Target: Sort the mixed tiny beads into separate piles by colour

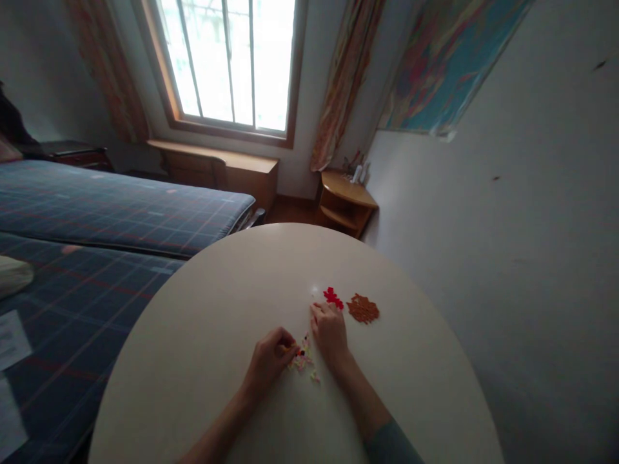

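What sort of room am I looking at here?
Probably a bedroom in someone's home: there is a bed with a dark blue plaid mattress, a wood-framed window with orange patterned fabric curtains, and a round cream table.

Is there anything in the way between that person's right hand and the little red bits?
Nothing visible. The right hand is right at the near side of the red pieces; I can't tell whether it touches them. The brown pile lies off to the right, not between them.
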Available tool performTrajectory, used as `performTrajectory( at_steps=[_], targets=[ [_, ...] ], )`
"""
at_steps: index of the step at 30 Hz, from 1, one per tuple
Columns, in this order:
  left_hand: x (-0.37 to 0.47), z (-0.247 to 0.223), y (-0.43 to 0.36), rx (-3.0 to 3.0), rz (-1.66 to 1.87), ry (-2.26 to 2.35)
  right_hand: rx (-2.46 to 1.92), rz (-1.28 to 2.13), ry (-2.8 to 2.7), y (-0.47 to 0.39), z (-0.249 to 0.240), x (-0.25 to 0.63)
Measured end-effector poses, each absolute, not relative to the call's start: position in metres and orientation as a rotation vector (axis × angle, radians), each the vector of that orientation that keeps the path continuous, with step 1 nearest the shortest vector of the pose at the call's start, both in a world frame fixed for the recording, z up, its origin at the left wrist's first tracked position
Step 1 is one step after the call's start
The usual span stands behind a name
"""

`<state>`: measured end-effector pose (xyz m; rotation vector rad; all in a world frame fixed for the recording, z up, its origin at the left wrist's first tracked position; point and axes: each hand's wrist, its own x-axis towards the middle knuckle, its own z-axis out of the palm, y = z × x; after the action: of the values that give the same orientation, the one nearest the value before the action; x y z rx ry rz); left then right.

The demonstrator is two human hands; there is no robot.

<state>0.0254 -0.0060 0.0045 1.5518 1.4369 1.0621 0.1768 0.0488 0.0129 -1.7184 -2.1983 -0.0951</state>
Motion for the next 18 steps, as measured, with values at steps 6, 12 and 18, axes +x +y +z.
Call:
performTrajectory(
  at_steps=[6,12,18],
  targets=[
    [0.025,0.003,-0.006,1.581,1.068,1.415,-1.751,-0.1,-2.198,0.057,0.01,0.171],
    [0.025,0.0,-0.006,1.581,1.067,1.406,-1.797,-0.167,-2.212,0.064,0.013,0.167],
    [0.026,0.003,-0.006,1.573,1.071,1.416,-1.813,-0.201,-2.226,0.071,0.02,0.163]
  ],
)
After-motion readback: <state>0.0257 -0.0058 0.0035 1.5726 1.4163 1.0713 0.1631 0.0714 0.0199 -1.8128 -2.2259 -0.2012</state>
